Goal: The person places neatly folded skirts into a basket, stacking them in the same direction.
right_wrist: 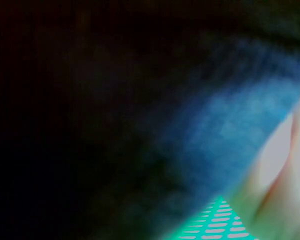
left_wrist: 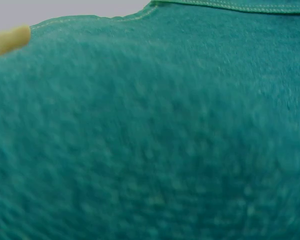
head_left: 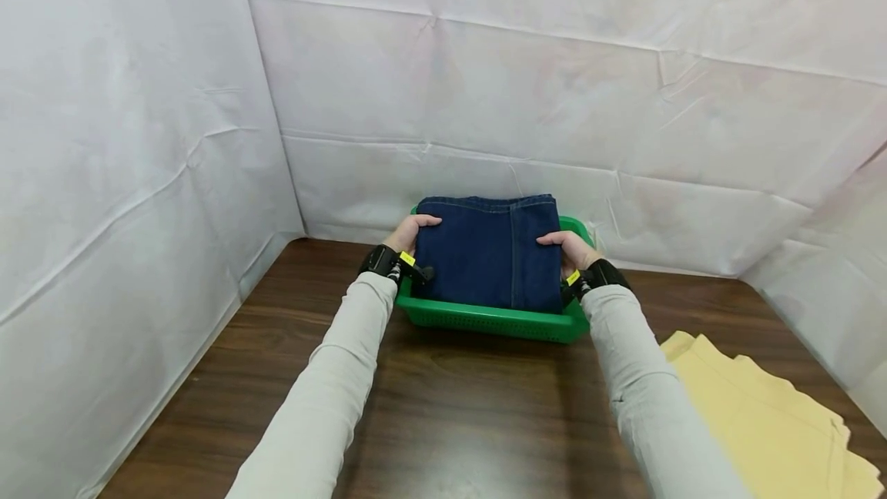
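Note:
A folded dark blue denim garment (head_left: pixel 471 252) lies in a green plastic basket (head_left: pixel 492 317), its seams stitched in lighter thread. The left hand (head_left: pixel 407 232) grips its left edge, thumb on top. At the right edge the right hand (head_left: pixel 575 248) holds it the same way, thumb over the cloth. Denim (left_wrist: pixel 155 125) fills the left wrist view, with one fingertip (left_wrist: pixel 11 41) at the upper left. In the dark right wrist view, fingers (right_wrist: pixel 280 185) lie along the denim (right_wrist: pixel 240 120), beside the basket's slotted wall (right_wrist: pixel 215 222).
The basket stands on a brown wooden table (head_left: pixel 471 399), close to the white sheeting (head_left: pixel 527 98) at the back. More white sheeting (head_left: pixel 125 175) hangs at the left. Several pale yellow flat pieces (head_left: pixel 769 422) lie overlapped at the front right, beside the right sleeve (head_left: pixel 644 383).

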The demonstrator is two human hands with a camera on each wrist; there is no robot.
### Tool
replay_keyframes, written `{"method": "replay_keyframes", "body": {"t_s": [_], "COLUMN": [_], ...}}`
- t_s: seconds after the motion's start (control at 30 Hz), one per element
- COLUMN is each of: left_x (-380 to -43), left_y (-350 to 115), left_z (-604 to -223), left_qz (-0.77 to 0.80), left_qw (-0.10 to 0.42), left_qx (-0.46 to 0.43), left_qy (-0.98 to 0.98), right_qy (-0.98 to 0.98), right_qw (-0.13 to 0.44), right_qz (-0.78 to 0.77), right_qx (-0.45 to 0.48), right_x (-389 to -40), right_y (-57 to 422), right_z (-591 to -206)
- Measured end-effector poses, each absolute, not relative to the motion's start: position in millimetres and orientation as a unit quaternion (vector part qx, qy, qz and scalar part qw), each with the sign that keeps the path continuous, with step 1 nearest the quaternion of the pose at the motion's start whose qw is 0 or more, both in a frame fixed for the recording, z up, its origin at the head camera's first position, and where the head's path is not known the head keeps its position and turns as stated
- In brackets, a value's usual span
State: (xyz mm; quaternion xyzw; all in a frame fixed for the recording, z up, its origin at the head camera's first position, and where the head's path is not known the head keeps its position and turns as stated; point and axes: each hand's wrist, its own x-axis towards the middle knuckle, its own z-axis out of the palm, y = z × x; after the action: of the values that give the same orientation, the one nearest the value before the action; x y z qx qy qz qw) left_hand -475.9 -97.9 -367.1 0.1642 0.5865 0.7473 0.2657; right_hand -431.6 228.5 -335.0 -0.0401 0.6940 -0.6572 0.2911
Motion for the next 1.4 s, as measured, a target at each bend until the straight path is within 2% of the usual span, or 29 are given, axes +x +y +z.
{"method": "replay_keyframes", "body": {"t_s": [0.07, 0.13, 0.23, 0.47, 0.9, 1.1, 1.33, 1.4], "left_x": [-456.0, -464.2, -467.0, -432.1, -438.0, -463.6, -575.1, -587.9], "left_y": [-93.6, -95.7, -92.1, -82.9, -79.2, -75.7, -87.3, -86.5], "left_z": [-352.4, -357.0, -358.5, -327.7, -330.0, -353.6, -444.4, -454.2], "left_qz": [0.736, 0.743, 0.735, 0.733, 0.693, 0.675, 0.688, 0.693], "left_qw": [0.249, 0.267, 0.261, 0.278, 0.299, 0.281, 0.293, 0.286], "left_qx": [0.128, 0.14, 0.111, 0.043, 0.019, 0.02, 0.074, 0.063], "left_qy": [0.616, 0.598, 0.616, 0.62, 0.655, 0.682, 0.659, 0.659], "right_qy": [0.696, 0.7, 0.708, 0.756, 0.796, 0.805, 0.795, 0.795], "right_qw": [0.297, 0.301, 0.308, 0.284, 0.315, 0.316, 0.34, 0.343], "right_qz": [-0.652, -0.646, -0.635, -0.588, -0.513, -0.498, -0.498, -0.493], "right_qx": [-0.041, -0.042, -0.04, -0.046, -0.055, -0.063, -0.073, -0.083], "right_x": [-428.4, -426.4, -426.2, -437.3, -437.2, -436.2, -433.4, -432.6], "right_y": [226.9, 224.9, 223.1, 228.6, 226.4, 226.7, 229.0, 229.4], "right_z": [-332.4, -329.4, -326.1, -340.3, -344.8, -345.3, -344.9, -345.5]}}
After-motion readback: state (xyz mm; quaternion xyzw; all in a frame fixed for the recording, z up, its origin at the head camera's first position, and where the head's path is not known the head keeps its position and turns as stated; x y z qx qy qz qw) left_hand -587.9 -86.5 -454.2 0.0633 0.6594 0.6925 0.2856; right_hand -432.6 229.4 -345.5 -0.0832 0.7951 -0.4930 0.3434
